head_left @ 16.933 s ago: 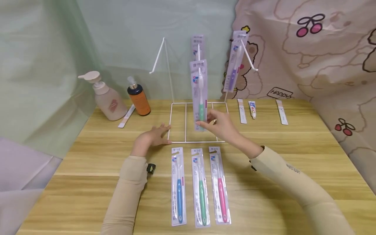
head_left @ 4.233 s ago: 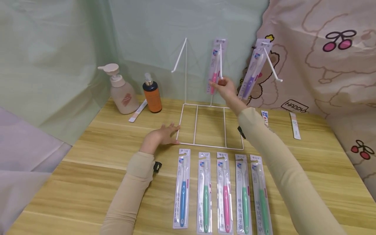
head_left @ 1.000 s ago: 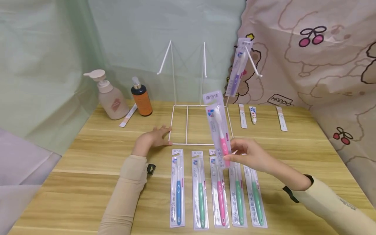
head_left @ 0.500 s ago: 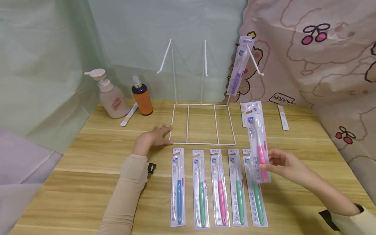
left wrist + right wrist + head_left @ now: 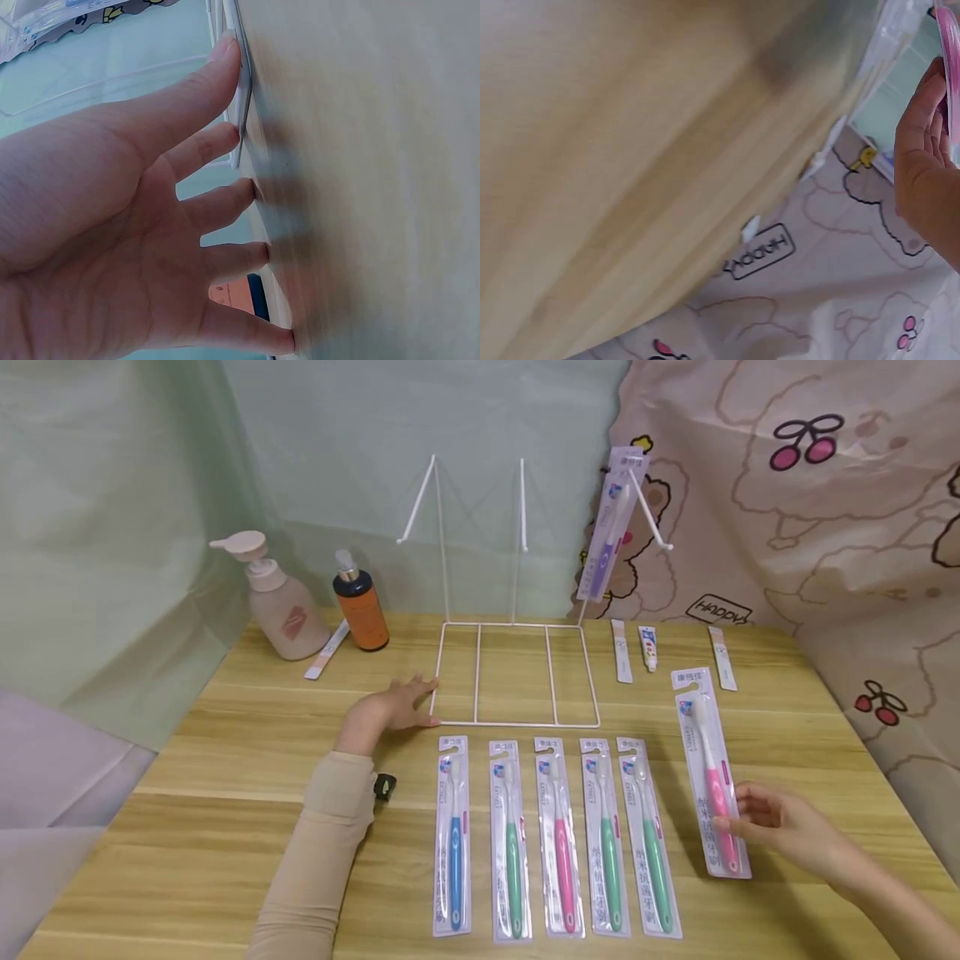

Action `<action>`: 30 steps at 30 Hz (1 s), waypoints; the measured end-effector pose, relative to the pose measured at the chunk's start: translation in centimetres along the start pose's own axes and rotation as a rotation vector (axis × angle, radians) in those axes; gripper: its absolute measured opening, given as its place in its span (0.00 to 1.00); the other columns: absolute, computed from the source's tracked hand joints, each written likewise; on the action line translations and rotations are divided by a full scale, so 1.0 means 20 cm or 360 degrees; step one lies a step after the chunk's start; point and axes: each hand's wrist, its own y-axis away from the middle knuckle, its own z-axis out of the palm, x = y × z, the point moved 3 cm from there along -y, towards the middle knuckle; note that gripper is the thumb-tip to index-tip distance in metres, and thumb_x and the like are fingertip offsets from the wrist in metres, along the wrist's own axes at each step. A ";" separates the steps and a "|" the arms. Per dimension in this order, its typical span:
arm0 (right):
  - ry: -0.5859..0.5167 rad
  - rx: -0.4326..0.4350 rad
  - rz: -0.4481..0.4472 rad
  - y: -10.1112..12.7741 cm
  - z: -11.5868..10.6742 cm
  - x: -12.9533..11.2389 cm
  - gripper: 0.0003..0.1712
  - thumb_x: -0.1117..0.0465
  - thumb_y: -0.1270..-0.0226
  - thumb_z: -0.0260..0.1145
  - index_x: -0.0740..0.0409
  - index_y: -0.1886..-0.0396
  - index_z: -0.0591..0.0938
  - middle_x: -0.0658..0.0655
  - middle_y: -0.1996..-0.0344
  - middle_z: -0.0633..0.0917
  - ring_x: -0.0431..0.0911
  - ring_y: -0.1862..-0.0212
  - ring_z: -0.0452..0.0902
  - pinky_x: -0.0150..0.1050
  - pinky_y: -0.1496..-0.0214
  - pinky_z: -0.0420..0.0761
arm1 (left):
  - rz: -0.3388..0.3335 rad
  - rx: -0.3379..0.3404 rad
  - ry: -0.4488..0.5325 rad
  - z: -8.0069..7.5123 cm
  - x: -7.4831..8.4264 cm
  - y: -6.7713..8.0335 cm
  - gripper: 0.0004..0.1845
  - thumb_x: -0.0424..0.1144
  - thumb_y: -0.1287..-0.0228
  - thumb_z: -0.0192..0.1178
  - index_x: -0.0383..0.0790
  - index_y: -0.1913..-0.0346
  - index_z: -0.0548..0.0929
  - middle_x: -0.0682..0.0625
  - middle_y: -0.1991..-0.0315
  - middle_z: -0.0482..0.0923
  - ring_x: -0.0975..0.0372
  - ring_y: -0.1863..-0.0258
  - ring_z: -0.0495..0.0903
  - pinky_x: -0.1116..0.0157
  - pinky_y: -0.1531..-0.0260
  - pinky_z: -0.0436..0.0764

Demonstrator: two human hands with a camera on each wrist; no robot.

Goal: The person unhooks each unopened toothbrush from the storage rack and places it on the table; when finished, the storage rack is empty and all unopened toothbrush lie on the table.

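A pink toothbrush pack (image 5: 708, 760) is grasped by the right hand (image 5: 791, 831), with the thumb laid on its front and fingers curled behind. It is held tilted, just beside the row of five toothbrush packs (image 5: 562, 839) on the table (image 5: 225, 810); whether its lower end touches the wood cannot be told. The rack (image 5: 517, 724) is touched at its near left corner by the left hand (image 5: 392, 708), whose fingers are spread and grasp nothing. For a neat placing, the pack is best lined up with the row and lowered flat before the grip is loosened, since stiff plastic may skid if dropped. The rack should not be shoved, as a purple toothbrush pack (image 5: 607, 531) hangs at its right hook.
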 end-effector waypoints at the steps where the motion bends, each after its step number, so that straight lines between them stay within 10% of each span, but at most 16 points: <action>1: 0.0003 -0.0018 0.0031 0.01 0.00 0.01 0.20 0.60 0.35 0.62 0.70 0.50 0.71 0.55 0.63 0.81 0.34 0.63 0.78 0.32 0.62 0.80 | 0.0000 0.0000 -0.0001 0.00 0.00 0.00 0.41 0.52 0.35 0.55 0.44 0.26 0.47 0.37 0.26 0.34 0.36 0.30 0.33 0.35 0.37 0.44; 20: -0.0317 -0.0575 0.0370 0.03 0.10 0.14 0.19 0.55 0.35 0.62 0.66 0.57 0.71 0.51 0.73 0.75 0.40 0.69 0.73 0.34 0.69 0.78 | 0.0020 -0.0007 -0.0016 0.00 0.00 -0.01 0.41 0.52 0.35 0.54 0.44 0.26 0.47 0.36 0.27 0.34 0.35 0.31 0.33 0.36 0.36 0.43; 30: -0.0272 -0.0642 0.0192 0.00 0.13 0.14 0.14 0.57 0.36 0.63 0.64 0.66 0.72 0.50 0.77 0.79 0.38 0.74 0.76 0.33 0.74 0.79 | 0.0027 -0.0010 -0.0017 0.00 0.00 -0.01 0.41 0.52 0.34 0.54 0.42 0.26 0.47 0.35 0.27 0.35 0.34 0.31 0.34 0.36 0.36 0.43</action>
